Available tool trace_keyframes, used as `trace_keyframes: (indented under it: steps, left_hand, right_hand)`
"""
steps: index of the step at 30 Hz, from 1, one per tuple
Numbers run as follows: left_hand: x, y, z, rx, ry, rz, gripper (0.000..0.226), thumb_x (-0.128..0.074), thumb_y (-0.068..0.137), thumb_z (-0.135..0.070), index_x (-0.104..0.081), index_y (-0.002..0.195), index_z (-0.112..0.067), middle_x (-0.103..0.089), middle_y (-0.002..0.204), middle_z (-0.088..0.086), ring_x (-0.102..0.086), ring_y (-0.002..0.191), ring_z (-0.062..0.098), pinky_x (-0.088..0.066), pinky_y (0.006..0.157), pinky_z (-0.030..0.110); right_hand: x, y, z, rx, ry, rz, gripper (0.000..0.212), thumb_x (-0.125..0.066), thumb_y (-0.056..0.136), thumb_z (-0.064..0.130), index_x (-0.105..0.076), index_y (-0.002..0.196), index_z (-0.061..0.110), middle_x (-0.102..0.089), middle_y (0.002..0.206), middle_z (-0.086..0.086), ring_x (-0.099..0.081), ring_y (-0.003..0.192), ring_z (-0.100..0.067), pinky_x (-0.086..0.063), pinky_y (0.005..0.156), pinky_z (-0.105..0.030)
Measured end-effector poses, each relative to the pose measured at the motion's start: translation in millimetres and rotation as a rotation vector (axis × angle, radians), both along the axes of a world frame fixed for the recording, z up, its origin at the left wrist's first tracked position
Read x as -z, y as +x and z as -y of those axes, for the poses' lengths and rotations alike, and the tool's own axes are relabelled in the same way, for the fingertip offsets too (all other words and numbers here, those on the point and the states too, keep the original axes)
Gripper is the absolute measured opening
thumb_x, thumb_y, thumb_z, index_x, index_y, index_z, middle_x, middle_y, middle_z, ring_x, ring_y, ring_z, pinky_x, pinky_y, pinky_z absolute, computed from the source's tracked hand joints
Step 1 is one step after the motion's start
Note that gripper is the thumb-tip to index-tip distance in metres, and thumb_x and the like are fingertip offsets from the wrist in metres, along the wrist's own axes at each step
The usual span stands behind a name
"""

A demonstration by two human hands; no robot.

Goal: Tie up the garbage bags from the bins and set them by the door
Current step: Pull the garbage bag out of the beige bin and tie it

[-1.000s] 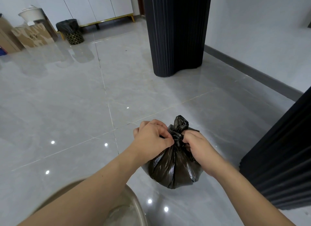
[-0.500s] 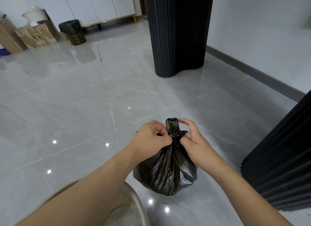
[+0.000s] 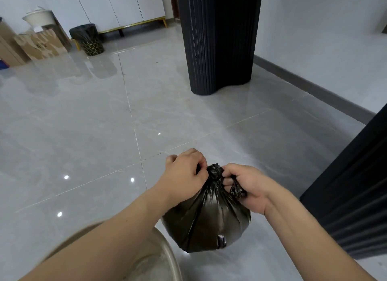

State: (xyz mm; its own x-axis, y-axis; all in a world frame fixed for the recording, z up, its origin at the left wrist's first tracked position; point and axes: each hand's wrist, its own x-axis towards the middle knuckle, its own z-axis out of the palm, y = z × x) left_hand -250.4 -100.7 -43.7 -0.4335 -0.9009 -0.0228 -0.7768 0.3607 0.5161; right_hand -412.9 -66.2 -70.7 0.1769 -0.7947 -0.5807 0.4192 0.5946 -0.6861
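A small, full black garbage bag (image 3: 207, 222) hangs in the air in front of me, above the grey tiled floor. Its neck is twisted into a knot between my hands. My left hand (image 3: 184, 174) pinches the neck from the left. My right hand (image 3: 245, 184) grips the neck from the right, with a loose end of the plastic bunched in its fingers. A beige bin (image 3: 165, 259) stands open just below my left forearm, mostly hidden by the arm.
A second bin with a black liner (image 3: 88, 39) stands far off by the white cabinets, next to cardboard boxes (image 3: 39, 44). A black fluted pillar (image 3: 217, 40) rises ahead; another dark fluted panel (image 3: 356, 197) is close on my right.
The bag's upright end has been pulled down to the right and is now bunched in my right hand, and the knot has tightened. Both hands stay at the neck.
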Motion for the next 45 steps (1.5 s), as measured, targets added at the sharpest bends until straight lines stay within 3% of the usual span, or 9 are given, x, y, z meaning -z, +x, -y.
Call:
trace_keyframes:
  steps: [10, 16, 20, 26, 28, 33, 39, 43, 45]
  left_hand:
    - [-2.8, 2.9, -2.7, -0.031, -0.013, -0.063, 0.02, -0.055, 0.086, -0.013, -0.055, 0.086, -0.034, -0.054, 0.104, -0.018, -0.046, 0.103, 0.006, -0.021, 0.099, 0.029]
    - [-5.0, 0.7, -1.7, -0.165, 0.129, -0.109, 0.015, -0.06, 0.087, -0.036, -0.066, 0.076, -0.028, -0.055, 0.106, -0.021, -0.041, 0.113, 0.007, -0.017, 0.099, 0.028]
    - [-4.9, 0.4, 2.2, -0.289, 0.283, -0.138, 0.022, -0.065, 0.081, -0.042, -0.069, 0.074, -0.023, -0.058, 0.095, -0.019, -0.049, 0.115, 0.018, -0.033, 0.108, 0.041]
    - [2.2, 2.1, 9.9, -0.345, 0.391, -0.156, 0.021, -0.055, 0.063, -0.042, -0.062, 0.065, -0.022, -0.063, 0.078, 0.003, -0.058, 0.102, 0.035, -0.047, 0.096, 0.051]
    - [4.5, 3.2, 11.3, -0.386, 0.439, -0.157, 0.021, -0.055, 0.058, -0.044, -0.059, 0.058, -0.024, -0.06, 0.084, 0.007, -0.056, 0.102, 0.042, -0.049, 0.087, 0.044]
    - [13.9, 6.1, 14.3, -0.467, 0.544, -0.202, 0.031, -0.066, 0.048, -0.057, -0.072, 0.07, -0.036, -0.064, 0.112, 0.016, -0.058, 0.109, 0.041, -0.051, 0.093, 0.053]
    - [15.5, 5.7, 14.4, -0.432, 0.538, -0.223, 0.023, -0.059, 0.05, -0.049, -0.066, 0.06, -0.03, -0.065, 0.099, 0.014, -0.061, 0.1, 0.041, -0.055, 0.088, 0.047]
    - [0.9, 2.9, 8.7, -0.349, 0.488, -0.212, 0.026, -0.052, 0.048, -0.049, -0.049, 0.05, -0.023, -0.05, 0.067, 0.001, -0.046, 0.078, 0.028, -0.039, 0.073, 0.04]
    - [-6.4, 3.4, 8.0, -0.316, 0.457, -0.198, 0.025, -0.054, 0.055, -0.046, -0.052, 0.054, -0.021, -0.051, 0.059, -0.004, -0.049, 0.07, 0.026, -0.042, 0.072, 0.041]
  right_hand:
    - [2.8, -1.3, 0.2, 0.082, 0.024, 0.151, 0.023, -0.044, 0.084, 0.014, -0.041, 0.062, 0.016, -0.034, 0.051, 0.002, -0.034, 0.044, -0.012, -0.035, 0.054, -0.028]
    - [-1.7, 6.3, -3.9, 0.11, -0.141, -0.15, 0.024, -0.047, 0.089, 0.004, -0.054, 0.067, 0.01, -0.048, 0.056, -0.004, -0.045, 0.047, -0.013, -0.035, 0.049, -0.026]
    - [-2.7, 11.1, -6.0, 0.042, -0.243, -0.32, 0.017, -0.047, 0.088, 0.002, -0.064, 0.087, 0.0, -0.056, 0.078, -0.013, -0.05, 0.073, -0.024, -0.039, 0.064, -0.032]
    - [-6.2, 16.9, -7.5, -0.012, -0.256, -0.438, 0.023, -0.044, 0.094, 0.003, -0.066, 0.09, 0.009, -0.063, 0.076, -0.005, -0.057, 0.068, -0.014, -0.046, 0.06, -0.021]
    - [-6.4, 17.4, -7.7, -0.01, -0.256, -0.439, 0.022, -0.044, 0.094, 0.003, -0.066, 0.091, 0.004, -0.063, 0.079, -0.01, -0.058, 0.071, -0.018, -0.046, 0.062, -0.025]
    - [-5.7, 18.6, -7.0, -0.018, -0.229, -0.443, 0.024, -0.044, 0.094, 0.004, -0.068, 0.093, 0.006, -0.065, 0.084, -0.013, -0.059, 0.076, -0.022, -0.046, 0.068, -0.031]
    - [-3.0, 20.7, -8.2, -0.046, -0.251, -0.489, 0.023, -0.045, 0.093, 0.005, -0.067, 0.088, 0.009, -0.062, 0.081, -0.013, -0.055, 0.075, -0.021, -0.043, 0.069, -0.032]
    - [4.8, 20.4, -7.3, -0.034, -0.26, -0.581, 0.019, -0.05, 0.092, 0.012, -0.061, 0.105, 0.02, -0.065, 0.086, -0.006, -0.058, 0.073, -0.018, -0.047, 0.07, -0.033]
    - [8.4, 19.0, -6.9, -0.017, -0.262, -0.605, 0.025, -0.051, 0.091, 0.016, -0.051, 0.112, 0.029, -0.062, 0.087, -0.005, -0.059, 0.074, -0.017, -0.048, 0.069, -0.032]
